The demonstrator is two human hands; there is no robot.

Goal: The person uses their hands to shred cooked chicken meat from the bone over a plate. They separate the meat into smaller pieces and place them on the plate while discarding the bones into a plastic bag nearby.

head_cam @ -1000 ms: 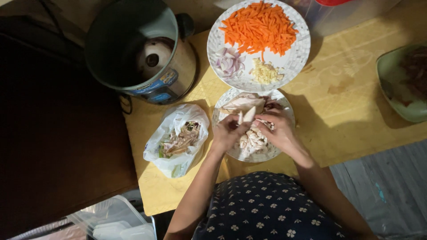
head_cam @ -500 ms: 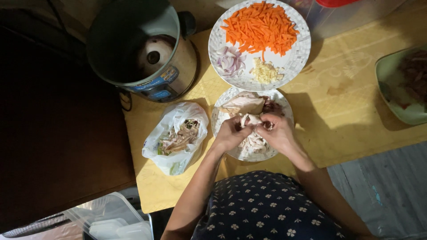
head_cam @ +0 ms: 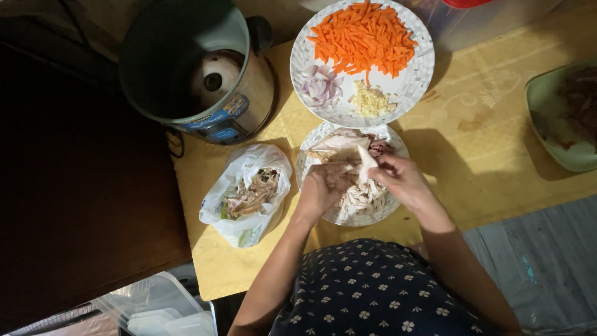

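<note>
- A yellow table was seen from above, and every other thing was placed on or beside it; the plate of chicken served as the landmark.
- A round cooker pot stood well up and to the left of the plate of chicken, its lid off and its inside dark.
- A white plate of vegetables was set just above the plate of chicken, nearly touching it; cut carrot sticks, sliced onion and a small heap of chopped garlic were laid on it.
- The plate of chicken was set near the table's front edge, and shredded meat was heaped on it.
- A white plastic bag, open, with scraps inside, lay just left of the plate of chicken.
- A green dish was cut off by the frame edge, well to the right of the plate of chicken.
- The left hand was held over the plate's left half, fingers curled and pinched onto a piece of chicken.
- The right hand was held over the plate's right half, its fingertips closed on the same piece of chicken, which was lifted just above the heap.
</note>
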